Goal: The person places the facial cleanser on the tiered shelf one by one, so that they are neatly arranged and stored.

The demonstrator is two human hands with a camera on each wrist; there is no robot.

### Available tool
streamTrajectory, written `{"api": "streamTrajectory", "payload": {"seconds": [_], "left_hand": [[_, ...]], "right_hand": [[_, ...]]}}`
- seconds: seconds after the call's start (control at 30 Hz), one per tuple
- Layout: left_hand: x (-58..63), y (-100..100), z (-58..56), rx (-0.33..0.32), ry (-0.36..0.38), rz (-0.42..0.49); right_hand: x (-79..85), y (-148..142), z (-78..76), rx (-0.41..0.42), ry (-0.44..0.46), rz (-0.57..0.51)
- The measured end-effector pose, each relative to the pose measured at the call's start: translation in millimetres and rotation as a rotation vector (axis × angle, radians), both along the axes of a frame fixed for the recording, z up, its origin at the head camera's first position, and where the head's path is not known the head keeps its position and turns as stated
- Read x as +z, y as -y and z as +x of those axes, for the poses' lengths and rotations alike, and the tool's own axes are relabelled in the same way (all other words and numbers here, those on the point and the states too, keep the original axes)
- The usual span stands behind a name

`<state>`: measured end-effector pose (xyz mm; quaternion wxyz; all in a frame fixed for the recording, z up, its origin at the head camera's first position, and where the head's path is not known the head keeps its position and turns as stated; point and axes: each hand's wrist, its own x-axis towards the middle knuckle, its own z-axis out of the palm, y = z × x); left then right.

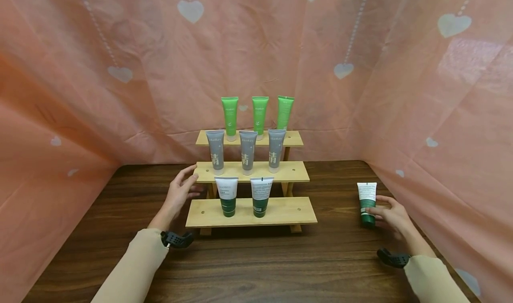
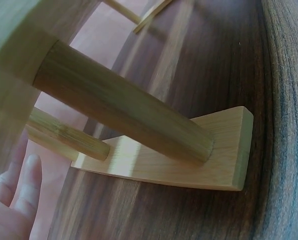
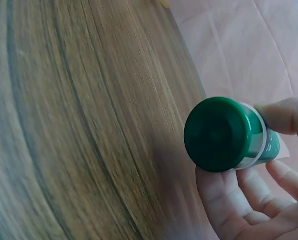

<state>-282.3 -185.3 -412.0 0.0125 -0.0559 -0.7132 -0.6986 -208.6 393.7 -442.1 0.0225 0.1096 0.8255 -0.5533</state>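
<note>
My right hand [image 1: 394,216] pinches a white-and-green squeeze tube [image 1: 367,205] between thumb and fingers, at the right of the table. The tube is upright in the head view; its round green cap [image 3: 216,135] faces the camera in the right wrist view. At the left end of the wooden three-tier stand [image 1: 248,218], my left hand [image 1: 182,189] has its fingertips right at the middle shelf's edge, holding nothing. Two similar tubes stand on the bottom shelf, one with its front [image 1: 227,197] showing and one with small back print [image 1: 260,198].
Three grey tubes [image 1: 248,151] stand on the middle shelf and three green tubes [image 1: 259,116] on the top one. The stand's foot [image 2: 223,150] and dowel legs rest on the dark wooden table [image 1: 256,267]. Pink cloth [image 1: 256,49] with white hearts surrounds the table's back and sides.
</note>
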Motion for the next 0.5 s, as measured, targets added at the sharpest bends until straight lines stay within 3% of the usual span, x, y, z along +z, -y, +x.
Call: {"api": "streamTrajectory", "payload": {"seconds": [0.5], "left_hand": [[-1.1,0.7,0.0,-0.011,-0.008,0.011]], "right_hand": [[10.3,31.5,4.7,0.079,-0.112,-0.054]]}}
